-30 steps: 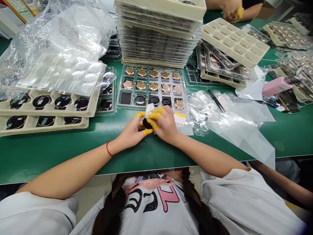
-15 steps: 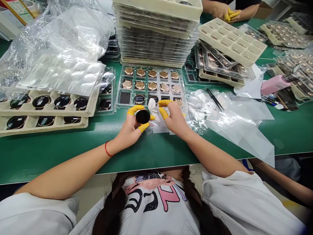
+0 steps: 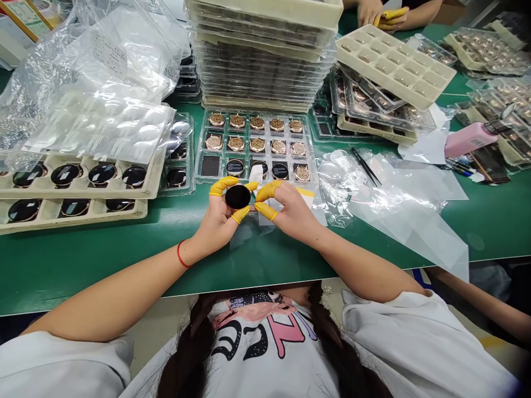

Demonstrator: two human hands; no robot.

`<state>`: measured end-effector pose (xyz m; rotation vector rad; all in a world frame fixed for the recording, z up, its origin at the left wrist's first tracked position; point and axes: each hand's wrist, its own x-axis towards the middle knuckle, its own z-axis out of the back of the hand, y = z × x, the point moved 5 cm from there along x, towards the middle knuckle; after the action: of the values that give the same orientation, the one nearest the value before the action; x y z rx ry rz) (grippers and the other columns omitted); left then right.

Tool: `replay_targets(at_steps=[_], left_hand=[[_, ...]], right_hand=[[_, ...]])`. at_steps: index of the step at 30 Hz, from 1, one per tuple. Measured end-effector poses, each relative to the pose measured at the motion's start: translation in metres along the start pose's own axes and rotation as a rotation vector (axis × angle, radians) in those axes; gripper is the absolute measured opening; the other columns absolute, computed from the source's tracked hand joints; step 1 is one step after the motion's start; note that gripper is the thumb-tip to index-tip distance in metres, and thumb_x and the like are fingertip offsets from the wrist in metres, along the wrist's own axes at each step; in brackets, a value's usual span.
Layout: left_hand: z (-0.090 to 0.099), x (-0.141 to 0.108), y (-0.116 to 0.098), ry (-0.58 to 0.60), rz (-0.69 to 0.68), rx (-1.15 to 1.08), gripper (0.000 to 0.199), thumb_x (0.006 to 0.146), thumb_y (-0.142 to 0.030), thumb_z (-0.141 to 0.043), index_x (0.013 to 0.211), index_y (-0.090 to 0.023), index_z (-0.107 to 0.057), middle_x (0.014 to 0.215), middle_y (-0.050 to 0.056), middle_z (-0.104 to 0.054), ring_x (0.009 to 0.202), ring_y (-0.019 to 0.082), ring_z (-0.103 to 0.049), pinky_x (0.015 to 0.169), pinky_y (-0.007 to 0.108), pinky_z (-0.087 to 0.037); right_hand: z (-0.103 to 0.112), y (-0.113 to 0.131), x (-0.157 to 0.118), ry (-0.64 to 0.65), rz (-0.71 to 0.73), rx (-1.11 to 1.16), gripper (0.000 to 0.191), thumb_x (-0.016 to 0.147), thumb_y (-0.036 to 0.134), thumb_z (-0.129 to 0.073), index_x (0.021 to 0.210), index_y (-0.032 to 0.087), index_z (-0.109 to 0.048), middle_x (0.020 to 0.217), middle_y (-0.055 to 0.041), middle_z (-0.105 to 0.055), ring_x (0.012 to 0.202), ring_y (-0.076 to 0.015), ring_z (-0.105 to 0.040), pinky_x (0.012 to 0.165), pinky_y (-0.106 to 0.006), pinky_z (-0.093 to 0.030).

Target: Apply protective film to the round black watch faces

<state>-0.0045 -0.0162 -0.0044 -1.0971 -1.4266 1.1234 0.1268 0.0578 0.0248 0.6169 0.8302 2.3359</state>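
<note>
A round watch with a black face (image 3: 238, 197) is gripped at its rim by my left hand (image 3: 222, 213), between thumb and fingers. Close on its right, my right hand (image 3: 286, 207) is closed, its fingertips brought near the watch's edge. A crumpled white cloth (image 3: 256, 174) sticks up from these fingertips, partly hidden behind them. Both hands wear yellow finger cots. Just beyond them lies a clear compartment tray (image 3: 202, 150) with gold-coloured watches, back side up, and several dark round ones in the front row.
A tall stack of trays (image 3: 261, 66) stands behind. Left are cream trays (image 3: 143, 190) of black-faced watches under plastic sheets (image 3: 103, 121). To the right lie tweezers (image 3: 365, 166), clear film (image 3: 409, 204) and a pink bottle (image 3: 468, 141). A co-worker's hands (image 3: 384, 16) show across the table.
My right hand has moved left to the watch, its fingers now closer together. My left hand has shifted slightly left with the watch, which is tilted a little more.
</note>
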Motion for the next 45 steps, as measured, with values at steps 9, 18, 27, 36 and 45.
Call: replay_targets(at_steps=[9,18,27,36,45], left_hand=[[0.005,0.003,0.009,-0.136,0.313,-0.3,0.054,0.081,-0.036,-0.07,0.12,-0.025,-0.034,0.113,0.005,-0.064,0.093,0.019,-0.072,0.078,0.033,-0.06],[-0.006,0.008,0.013,0.017,0.315,-0.18,0.058,0.069,-0.019,-0.08,0.114,-0.021,-0.044,0.091,-0.001,-0.069,0.082,0.013,-0.071,0.082,0.027,-0.058],[-0.011,0.003,0.021,0.107,0.286,-0.119,0.054,0.073,-0.016,-0.077,0.118,-0.022,-0.046,0.098,0.001,-0.07,0.089,0.014,-0.07,0.084,0.028,-0.058],[-0.01,0.002,0.017,0.097,0.313,-0.152,0.051,0.074,-0.017,-0.075,0.117,-0.022,-0.048,0.105,0.002,-0.069,0.091,0.013,-0.07,0.087,0.029,-0.057],[-0.009,0.002,0.019,0.114,0.291,-0.15,0.049,0.076,-0.016,-0.074,0.117,-0.022,-0.048,0.102,0.0,-0.069,0.09,0.012,-0.07,0.085,0.026,-0.057]], right_hand=[[-0.003,0.009,-0.002,-0.035,0.136,-0.044,0.006,0.087,0.022,-0.058,0.082,0.021,-0.06,0.093,-0.0052,-0.067,0.093,-0.0209,-0.058,0.089,-0.04,-0.042],[0.02,-0.003,0.008,-0.044,-0.157,0.534,0.017,0.08,0.035,-0.068,0.077,0.02,-0.06,0.094,-0.0028,-0.064,0.093,-0.0164,-0.059,0.091,-0.035,-0.045],[-0.003,-0.015,0.008,0.098,-0.385,0.716,0.029,0.07,0.042,-0.075,0.069,0.018,-0.06,0.094,-0.0028,-0.064,0.09,-0.016,-0.057,0.092,-0.035,-0.042],[-0.006,-0.015,0.004,0.094,-0.414,0.682,0.03,0.072,0.044,-0.074,0.075,0.018,-0.06,0.09,-0.002,-0.064,0.086,-0.0154,-0.056,0.088,-0.033,-0.042],[-0.009,-0.017,0.002,0.075,-0.425,0.694,0.032,0.071,0.046,-0.075,0.077,0.018,-0.06,0.09,-0.0023,-0.066,0.086,-0.016,-0.058,0.086,-0.033,-0.044]])
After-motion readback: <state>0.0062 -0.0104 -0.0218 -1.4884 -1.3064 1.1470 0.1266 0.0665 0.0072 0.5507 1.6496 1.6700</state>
